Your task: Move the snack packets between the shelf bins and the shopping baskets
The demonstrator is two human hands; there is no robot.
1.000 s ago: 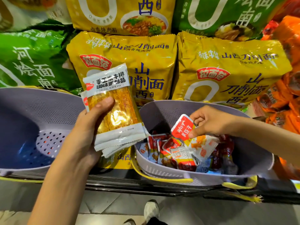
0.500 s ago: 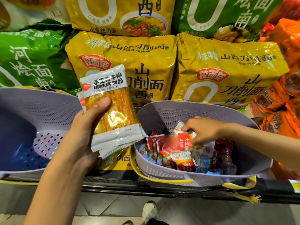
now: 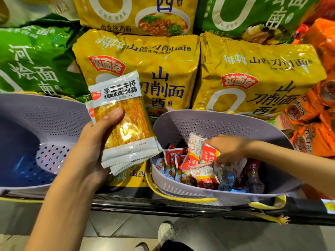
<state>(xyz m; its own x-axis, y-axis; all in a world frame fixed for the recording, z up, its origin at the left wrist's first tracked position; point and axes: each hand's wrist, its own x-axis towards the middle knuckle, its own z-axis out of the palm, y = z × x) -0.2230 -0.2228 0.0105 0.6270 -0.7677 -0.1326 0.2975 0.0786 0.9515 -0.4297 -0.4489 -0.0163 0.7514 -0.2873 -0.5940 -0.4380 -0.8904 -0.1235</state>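
**Picking small packets out of the full basket**

My left hand point(image 3: 85, 151) is up in front of the shelf. Its fingers are wrapped round a stack of flat packets point(image 3: 125, 124), and my thumb presses across the front one. My right hand point(image 3: 230, 149) is down inside the right basket point(image 3: 199, 118). Its bent fingers are on top of the pile of small red packets point(image 3: 195, 165). That hand is blurry, so I cannot tell if it has pinched one. The left basket point(image 3: 39, 113) is just beside my left hand.

To do this well, I think I should pinch one small packet by its edge. Then I should lift it straight up so the others do not spill. My left hand should squeeze firmly so the stack does not fan out and slip.

The front flat packet says 手工素牛排 and 调味面制品 in black on white. The big yellow bags point(image 3: 163, 73) behind it have a red badge, 拉面范, and blue words, 山西刀削面. The yellow bag above them says 卤香炖肉面. The green bag point(image 3: 32, 60) on the left says 河南烩面. The words on the small red packets are too hard for me to read.
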